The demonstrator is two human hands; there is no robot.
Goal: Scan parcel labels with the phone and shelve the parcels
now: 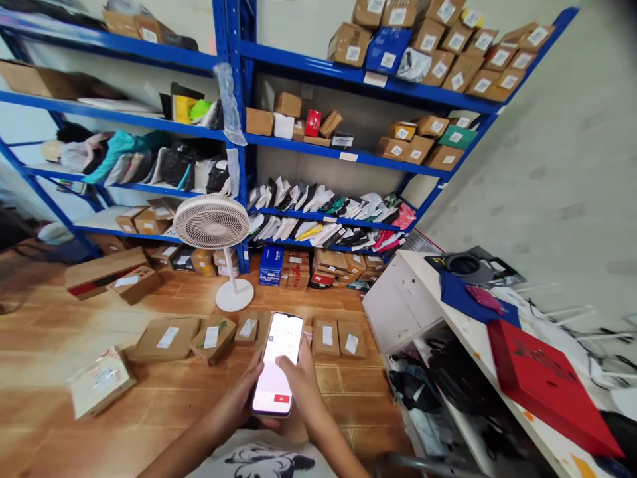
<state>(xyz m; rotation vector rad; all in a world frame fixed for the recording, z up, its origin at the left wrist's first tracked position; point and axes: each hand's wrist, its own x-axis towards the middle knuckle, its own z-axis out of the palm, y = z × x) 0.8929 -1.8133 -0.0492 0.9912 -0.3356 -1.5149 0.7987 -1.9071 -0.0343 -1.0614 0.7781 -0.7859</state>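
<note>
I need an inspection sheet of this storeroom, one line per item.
Surface: wooden floor with parcels lying on it.
Job's things: phone, screen lit, held over the floor.
Clutter: parcels in a row; red box on the white table.
Hands: left hand holds the phone from below; right hand touches its screen.
Cables: nothing seen.
Surroundings: blue shelves with boxes; fan standing on the floor.

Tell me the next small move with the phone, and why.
Probably tap the red button low on the phone screen with the right hand: its thumb rests on the lit screen above the button, while the left hand cradles the phone from beneath.
</note>
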